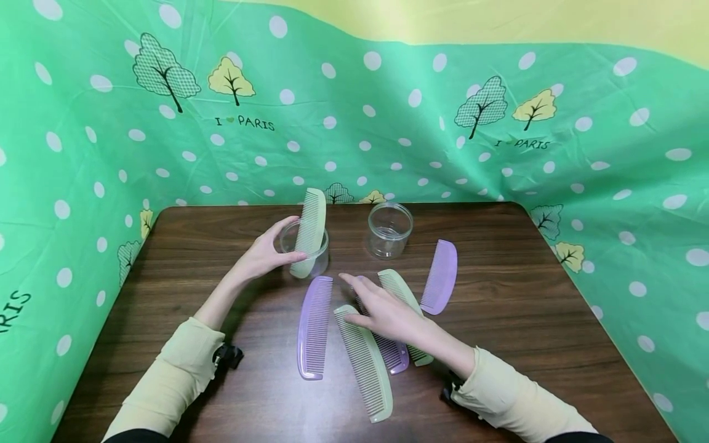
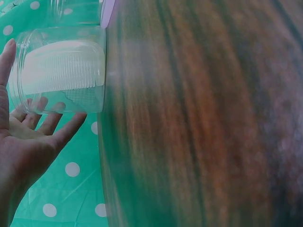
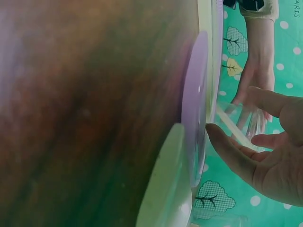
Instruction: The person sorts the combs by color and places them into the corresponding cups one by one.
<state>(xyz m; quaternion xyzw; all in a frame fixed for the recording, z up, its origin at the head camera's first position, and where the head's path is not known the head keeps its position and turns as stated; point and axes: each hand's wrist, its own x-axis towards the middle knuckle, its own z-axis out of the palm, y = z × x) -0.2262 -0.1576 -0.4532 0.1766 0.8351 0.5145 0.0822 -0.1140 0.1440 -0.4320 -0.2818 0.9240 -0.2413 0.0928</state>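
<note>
My left hand point(image 1: 266, 252) grips a clear round jar point(image 1: 320, 264), thumb on the near side and fingers on the far side. A pale green comb point(image 1: 313, 212) leans inside that jar, its upper end well above the rim; the left wrist view shows the comb point(image 2: 61, 64) through the wall. My right hand point(image 1: 384, 311), fingers extended and apart, hovers low over a cluster of combs. Beneath it lies a purple comb point(image 1: 396, 357), partly hidden, between a pale green comb point(image 1: 367, 369) in front and another green comb point(image 1: 399, 284) behind.
A second clear jar point(image 1: 389, 237) stands to the right of the first, near the table's back edge. One purple comb point(image 1: 314, 329) lies left of the cluster, another purple comb point(image 1: 441, 280) to its right. Green dotted cloth point(image 1: 354, 111) surrounds the brown table point(image 1: 498, 246).
</note>
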